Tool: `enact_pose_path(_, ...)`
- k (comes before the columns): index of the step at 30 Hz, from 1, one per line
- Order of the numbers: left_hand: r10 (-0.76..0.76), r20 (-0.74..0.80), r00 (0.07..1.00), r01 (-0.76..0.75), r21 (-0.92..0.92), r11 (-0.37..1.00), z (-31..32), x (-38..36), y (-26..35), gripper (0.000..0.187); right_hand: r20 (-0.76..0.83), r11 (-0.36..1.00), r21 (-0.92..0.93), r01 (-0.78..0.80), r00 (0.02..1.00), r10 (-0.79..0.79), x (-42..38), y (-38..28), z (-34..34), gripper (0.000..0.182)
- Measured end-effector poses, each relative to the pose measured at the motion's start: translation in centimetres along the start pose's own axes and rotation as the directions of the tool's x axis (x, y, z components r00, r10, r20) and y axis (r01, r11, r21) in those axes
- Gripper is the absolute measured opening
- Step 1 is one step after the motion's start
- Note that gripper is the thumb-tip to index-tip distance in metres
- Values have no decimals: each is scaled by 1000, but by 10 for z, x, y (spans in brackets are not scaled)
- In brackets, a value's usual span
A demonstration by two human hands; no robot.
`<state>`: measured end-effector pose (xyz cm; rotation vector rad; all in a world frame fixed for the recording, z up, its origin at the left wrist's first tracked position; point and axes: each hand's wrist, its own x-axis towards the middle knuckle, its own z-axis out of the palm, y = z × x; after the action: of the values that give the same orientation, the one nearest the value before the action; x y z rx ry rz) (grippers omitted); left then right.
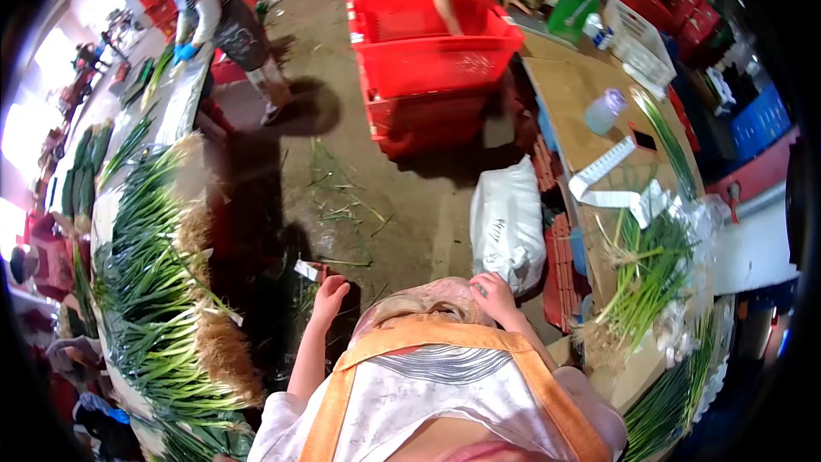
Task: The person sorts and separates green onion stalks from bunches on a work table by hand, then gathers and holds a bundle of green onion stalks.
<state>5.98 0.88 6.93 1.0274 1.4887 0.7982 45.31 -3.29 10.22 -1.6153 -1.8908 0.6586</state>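
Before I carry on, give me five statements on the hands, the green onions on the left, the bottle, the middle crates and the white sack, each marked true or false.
1. The left hand and right hand are apart from each other. True.
2. The bottle lies on the floor. False: it stands on the right-hand table.
3. The green onions on the left lie with their roots toward the floor aisle. True.
4. The red crates in the middle are stacked. True.
5. The white sack sits on top of those crates. False: it is low down, beside the right-hand table.
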Motion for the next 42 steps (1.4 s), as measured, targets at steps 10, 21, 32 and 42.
enact_pose_path(10,-349,-247,904,285,-260,922,-44,-23,-82,28,701,980,-157,119,713,26,137,-6,68,33)
enact_pose_path(21,-410,-537,737,363,-197,911,-106,79,-108,40,806,868,10,496,510,-300,412,-55,177,38)
enact_pose_path(32,-613,-657,440,451,-429,783,-41,41,-147,18,796,725,106,680,380,-472,625,-154,256,41)
enact_pose_path(42,-539,-463,703,698,302,650,-85,84,-263,22,913,753,221,619,140,-383,630,-210,339,47)
